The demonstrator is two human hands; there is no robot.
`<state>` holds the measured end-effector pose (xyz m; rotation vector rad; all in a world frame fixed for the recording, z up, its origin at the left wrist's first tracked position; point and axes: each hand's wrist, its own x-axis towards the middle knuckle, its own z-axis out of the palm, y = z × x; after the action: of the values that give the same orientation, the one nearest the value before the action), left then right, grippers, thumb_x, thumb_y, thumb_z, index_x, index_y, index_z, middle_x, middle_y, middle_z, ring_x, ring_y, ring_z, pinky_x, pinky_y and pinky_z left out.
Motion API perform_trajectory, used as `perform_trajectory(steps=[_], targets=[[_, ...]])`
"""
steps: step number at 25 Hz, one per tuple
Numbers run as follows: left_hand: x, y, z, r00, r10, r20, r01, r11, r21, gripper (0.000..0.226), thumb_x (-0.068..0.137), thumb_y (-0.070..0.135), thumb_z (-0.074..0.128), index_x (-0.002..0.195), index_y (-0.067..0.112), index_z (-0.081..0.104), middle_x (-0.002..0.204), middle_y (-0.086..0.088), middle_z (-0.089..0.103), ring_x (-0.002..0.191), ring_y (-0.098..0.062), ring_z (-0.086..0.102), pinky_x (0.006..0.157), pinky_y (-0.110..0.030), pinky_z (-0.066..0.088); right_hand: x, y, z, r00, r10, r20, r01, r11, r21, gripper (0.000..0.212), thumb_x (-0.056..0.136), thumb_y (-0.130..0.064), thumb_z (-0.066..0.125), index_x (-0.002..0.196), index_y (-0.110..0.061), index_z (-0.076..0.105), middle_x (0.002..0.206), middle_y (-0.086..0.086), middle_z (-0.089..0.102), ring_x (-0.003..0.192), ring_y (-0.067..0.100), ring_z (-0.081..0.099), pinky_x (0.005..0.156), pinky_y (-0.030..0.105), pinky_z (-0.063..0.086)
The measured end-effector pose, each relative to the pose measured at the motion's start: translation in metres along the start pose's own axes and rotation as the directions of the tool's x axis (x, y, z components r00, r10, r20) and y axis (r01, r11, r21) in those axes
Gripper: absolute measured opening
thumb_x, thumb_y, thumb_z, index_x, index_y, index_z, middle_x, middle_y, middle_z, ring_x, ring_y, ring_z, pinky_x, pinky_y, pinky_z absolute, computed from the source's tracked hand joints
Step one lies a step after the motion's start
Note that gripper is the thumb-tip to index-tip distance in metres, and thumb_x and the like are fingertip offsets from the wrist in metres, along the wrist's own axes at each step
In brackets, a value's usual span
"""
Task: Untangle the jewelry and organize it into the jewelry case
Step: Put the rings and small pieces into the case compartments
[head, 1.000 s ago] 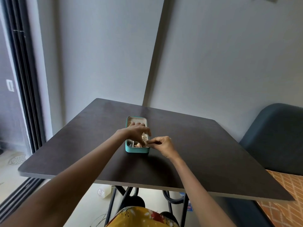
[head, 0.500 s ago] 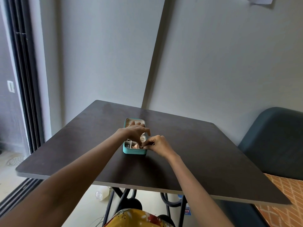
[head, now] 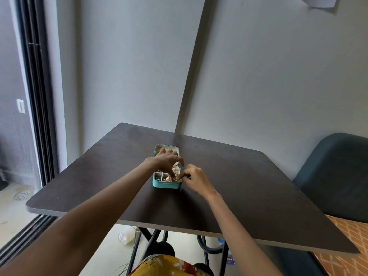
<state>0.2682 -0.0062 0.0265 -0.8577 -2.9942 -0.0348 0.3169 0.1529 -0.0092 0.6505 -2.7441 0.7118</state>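
A small teal jewelry case (head: 166,184) lies open in the middle of the dark table (head: 239,186), its lid flat behind it. Its front compartments hold small gold and dark jewelry (head: 168,178). My left hand (head: 167,161) arches over the case with fingertips down in the tray's right side. My right hand (head: 194,179) sits at the case's right front corner, thumb and fingers curled and pinching something small at the rim. The piece between the fingertips is too small to make out.
A dark blue upholstered chair (head: 336,176) stands at the table's right. A sliding glass door (head: 33,108) runs along the left. Under the table are black metal legs (head: 143,240) and a white bottle (head: 126,236) on the floor.
Both hands have stayed at the case; my right hand has closed in on its right front corner, and my left fingertips have dipped lower into the tray. The camera shifted slightly.
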Motion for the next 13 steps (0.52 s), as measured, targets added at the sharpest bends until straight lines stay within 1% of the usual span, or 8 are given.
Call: perform_trajectory(steps=[2, 3, 5, 7, 8, 9, 11, 13], targets=[[0.0004, -0.0008, 0.0005, 1.000, -0.003, 0.006, 0.003, 1.000, -0.005, 0.060, 0.074, 0.044, 0.073, 0.128, 0.035, 0.047, 0.128, -0.001, 0.046, 0.123, -0.020, 0.035, 0.098, -0.037, 0.022, -0.0016, -0.0017, 0.0016, 1.000, 0.011, -0.022, -0.011, 1.000, -0.021, 0.019, 0.086, -0.004, 0.055, 0.091, -0.005, 0.074, 0.101, 0.007, 0.062, 0.087, 0.012, 0.057, 0.065, 0.004, 0.035], [0.0002, -0.0009, 0.0007, 1.000, -0.004, 0.007, 0.004, 1.000, -0.008, 0.060, 0.074, 0.043, 0.073, 0.128, 0.035, 0.047, 0.128, -0.001, 0.046, 0.123, -0.020, 0.035, 0.098, -0.037, 0.022, -0.0021, -0.0025, 0.0019, 1.000, 0.016, -0.020, -0.017, 1.000, -0.015, 0.020, 0.087, -0.003, 0.055, 0.091, -0.006, 0.074, 0.100, 0.006, 0.061, 0.085, 0.009, 0.053, 0.065, 0.004, 0.034], [-0.0004, -0.0012, 0.0006, 1.000, -0.007, 0.011, 0.007, 1.000, -0.018, 0.059, 0.074, 0.043, 0.073, 0.127, 0.034, 0.048, 0.128, -0.001, 0.046, 0.123, -0.020, 0.035, 0.099, -0.038, 0.022, -0.0023, -0.0039, 0.0026, 0.999, 0.034, 0.002, -0.034, 0.999, 0.031, 0.021, 0.086, -0.002, 0.055, 0.090, -0.008, 0.075, 0.097, 0.003, 0.059, 0.084, 0.006, 0.050, 0.067, 0.007, 0.035], [-0.0004, -0.0017, 0.0014, 1.000, -0.010, 0.009, 0.010, 1.000, -0.022, 0.059, 0.074, 0.043, 0.073, 0.127, 0.035, 0.048, 0.129, -0.001, 0.047, 0.123, -0.020, 0.035, 0.099, -0.038, 0.022, -0.0024, -0.0039, 0.0039, 0.998, 0.065, 0.009, -0.066, 0.995, 0.080, 0.022, 0.086, -0.001, 0.055, 0.090, -0.008, 0.075, 0.091, -0.001, 0.057, 0.081, 0.007, 0.051, 0.066, 0.008, 0.037], [-0.0004, -0.0019, 0.0020, 1.000, -0.011, 0.008, 0.011, 1.000, -0.021, 0.059, 0.074, 0.043, 0.073, 0.127, 0.035, 0.048, 0.129, -0.001, 0.047, 0.122, -0.020, 0.035, 0.099, -0.038, 0.022, -0.0029, -0.0030, 0.0050, 0.996, 0.088, -0.010, -0.086, 0.991, 0.101, 0.022, 0.086, -0.001, 0.055, 0.089, -0.009, 0.075, 0.090, -0.001, 0.058, 0.080, 0.008, 0.053, 0.066, 0.009, 0.039], [-0.0004, -0.0023, 0.0024, 1.000, -0.013, 0.008, 0.013, 1.000, -0.021, 0.059, 0.074, 0.043, 0.072, 0.127, 0.035, 0.048, 0.129, -0.001, 0.047, 0.122, -0.020, 0.036, 0.099, -0.038, 0.022, -0.0038, -0.0014, 0.0061, 0.992, 0.116, -0.044, -0.110, 0.987, 0.117, 0.023, 0.086, -0.001, 0.054, 0.088, -0.010, 0.075, 0.090, 0.000, 0.061, 0.080, 0.010, 0.055, 0.068, 0.013, 0.042], [0.0001, -0.0039, 0.0035, 1.000, -0.016, 0.009, 0.016, 1.000, -0.027, 0.059, 0.075, 0.043, 0.072, 0.128, 0.034, 0.048, 0.130, -0.001, 0.046, 0.123, -0.021, 0.035, 0.100, -0.038, 0.021, -0.0062, 0.0023, 0.0068, 0.982, 0.150, -0.111, -0.140, 0.986, 0.094, 0.027, 0.087, -0.001, 0.050, 0.085, -0.012, 0.075, 0.091, 0.001, 0.065, 0.080, 0.011, 0.057, 0.068, 0.020, 0.043], [0.0003, -0.0050, 0.0047, 1.000, -0.015, 0.014, 0.016, 0.999, -0.033, 0.058, 0.076, 0.042, 0.071, 0.128, 0.034, 0.047, 0.131, -0.001, 0.046, 0.123, -0.021, 0.034, 0.100, -0.039, 0.021, -0.0074, 0.0037, 0.0066, 0.981, 0.149, -0.127, -0.147, 0.989, 0.029, 0.033, 0.088, 0.001, 0.046, 0.084, -0.013, 0.076, 0.092, -0.001, 0.065, 0.079, 0.009, 0.055, 0.065, 0.020, 0.040]])
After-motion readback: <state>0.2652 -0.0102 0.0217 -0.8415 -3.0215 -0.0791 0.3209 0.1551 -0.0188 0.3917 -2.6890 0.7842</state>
